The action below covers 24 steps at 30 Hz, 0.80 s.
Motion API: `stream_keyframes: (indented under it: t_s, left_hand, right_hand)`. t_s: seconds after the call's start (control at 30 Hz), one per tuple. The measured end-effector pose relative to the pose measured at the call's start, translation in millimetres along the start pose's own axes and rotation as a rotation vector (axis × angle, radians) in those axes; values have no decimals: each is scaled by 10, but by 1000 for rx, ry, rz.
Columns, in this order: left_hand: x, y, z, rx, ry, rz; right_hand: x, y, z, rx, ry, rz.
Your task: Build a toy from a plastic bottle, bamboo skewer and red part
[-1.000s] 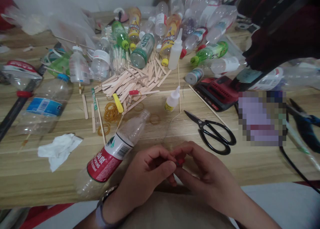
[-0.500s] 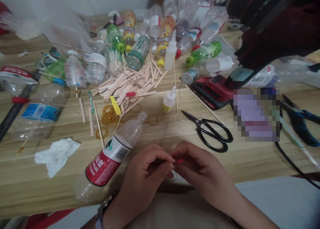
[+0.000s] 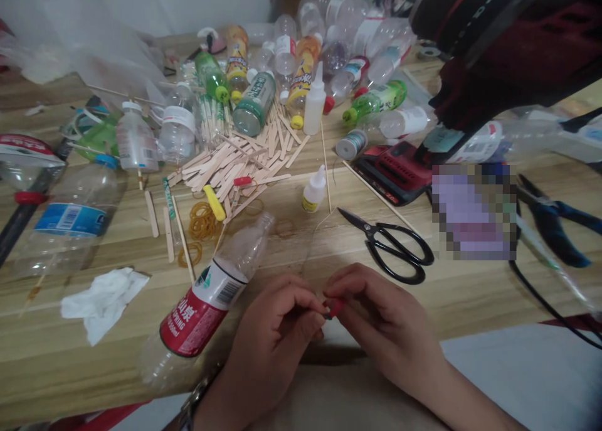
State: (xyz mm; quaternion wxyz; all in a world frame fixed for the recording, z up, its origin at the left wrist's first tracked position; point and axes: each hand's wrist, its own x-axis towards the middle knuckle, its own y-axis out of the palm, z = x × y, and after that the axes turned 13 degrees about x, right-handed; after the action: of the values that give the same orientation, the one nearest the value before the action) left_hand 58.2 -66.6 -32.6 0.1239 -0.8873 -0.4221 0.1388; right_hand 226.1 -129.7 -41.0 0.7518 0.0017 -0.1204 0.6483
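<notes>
My right hand (image 3: 383, 321) pinches a small red piece (image 3: 334, 307) between thumb and fingertips at the table's near edge. Close against it, my left hand (image 3: 282, 324) is closed in a pinch, with a tiny dark bit showing at its fingertips; what that is I cannot make out. A thin thread (image 3: 310, 243) runs over the wood just beyond my hands. Left of my left hand, a clear plastic bottle with a red label (image 3: 194, 318) lies tilted. Black-handled scissors (image 3: 395, 246) rest beyond my right hand.
A heap of wooden sticks (image 3: 249, 158) and several plastic bottles (image 3: 286, 48) fill the back. A small glue bottle (image 3: 313, 189) stands mid-table near rubber bands (image 3: 202, 221). To the right are a red and black power tool (image 3: 390, 170) and pliers (image 3: 555, 221). Crumpled tissue (image 3: 106, 302) lies left.
My fingertips have shifted slightly, and more of the red piece shows between them. The whole view has moved a little; the things on the table keep their places.
</notes>
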Motion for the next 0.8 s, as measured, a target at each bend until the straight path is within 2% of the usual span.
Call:
stream_keyframes:
  t_s: [0.13, 0.23, 0.33, 0.4, 0.5, 0.6, 0.8]
  left_hand:
    - [18, -10, -6, -49, -57, 103]
    - [14, -29, -10, -72, -66, 137]
    - [-5, -48, 1, -66, -60, 175]
    - [-16, -56, 13, -60, -59, 208]
    - [-20, -66, 21, -43, -50, 261]
    - [-17, -83, 6, 0, -38, 303]
    - [-3, -120, -26, 31, -36, 389]
  right_hand:
    - [-25, 31, -14, -31, -12, -54]
    - [-31, 34, -5, -58, -47, -52]
    - [-25, 7, 15, -67, -40, -7]
    - [-22, -22, 20, -18, 13, 44]
    - [-29, -70, 0, 175, 134, 105]
    - [-48, -116, -56, 463, 272, 155]
    - [-86, -195, -212, 990, 621, 311]
